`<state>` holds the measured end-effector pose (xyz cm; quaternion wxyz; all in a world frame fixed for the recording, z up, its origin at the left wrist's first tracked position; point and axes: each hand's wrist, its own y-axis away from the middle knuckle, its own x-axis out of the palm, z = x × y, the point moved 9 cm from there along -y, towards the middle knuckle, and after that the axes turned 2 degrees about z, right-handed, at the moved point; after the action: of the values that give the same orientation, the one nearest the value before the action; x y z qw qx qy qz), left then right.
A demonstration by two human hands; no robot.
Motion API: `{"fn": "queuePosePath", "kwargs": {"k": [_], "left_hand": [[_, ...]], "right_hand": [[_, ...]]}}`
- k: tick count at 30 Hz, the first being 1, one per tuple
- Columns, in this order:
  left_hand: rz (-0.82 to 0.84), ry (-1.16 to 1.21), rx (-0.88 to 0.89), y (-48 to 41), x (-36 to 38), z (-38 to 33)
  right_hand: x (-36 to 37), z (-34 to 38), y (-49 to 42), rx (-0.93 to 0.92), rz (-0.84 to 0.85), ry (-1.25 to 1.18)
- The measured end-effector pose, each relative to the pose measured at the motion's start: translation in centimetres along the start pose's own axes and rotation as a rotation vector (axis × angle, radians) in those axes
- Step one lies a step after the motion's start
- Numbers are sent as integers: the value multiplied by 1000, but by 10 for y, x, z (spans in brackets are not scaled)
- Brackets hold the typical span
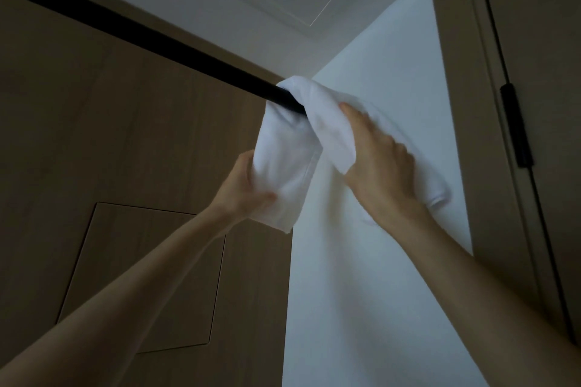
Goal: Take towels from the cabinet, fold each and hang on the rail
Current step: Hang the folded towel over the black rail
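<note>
A black rail [141, 32] crosses the wood panelling [125, 135] above my left grip [248, 188], which pinches the draped white towel [289, 160]. My right grip [380, 163] lies on the towel, its fingers blurred; I can't tell its hold.

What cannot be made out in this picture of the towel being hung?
Head view:
Far end of the rail: covered by the towel.
Fingers of the left hand: behind the towel.
Grip of the right hand: fingers motion-blurred.
Other towels: outside the frame.
</note>
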<state>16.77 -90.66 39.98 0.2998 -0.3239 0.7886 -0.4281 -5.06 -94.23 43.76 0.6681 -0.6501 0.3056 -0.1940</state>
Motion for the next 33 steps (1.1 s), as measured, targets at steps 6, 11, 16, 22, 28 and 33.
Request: {"fn": "queuePosePath", "kwargs": {"k": [6, 11, 16, 22, 28, 33], "left_hand": [[7, 4, -13, 4, 6, -11], [6, -19, 8, 15, 26, -22], [38, 121, 8, 21, 53, -21], [134, 547, -170, 22, 55, -14], [325, 518, -67, 16, 62, -47], [204, 453, -46, 11, 63, -29]], "right_hand": [[14, 8, 0, 54, 20, -41], [44, 25, 4, 80, 125, -504], [51, 46, 5, 12, 219, -657], [17, 13, 0, 13, 101, -645], [42, 6, -13, -90, 277, -497], [62, -3, -19, -101, 297, -463]]}}
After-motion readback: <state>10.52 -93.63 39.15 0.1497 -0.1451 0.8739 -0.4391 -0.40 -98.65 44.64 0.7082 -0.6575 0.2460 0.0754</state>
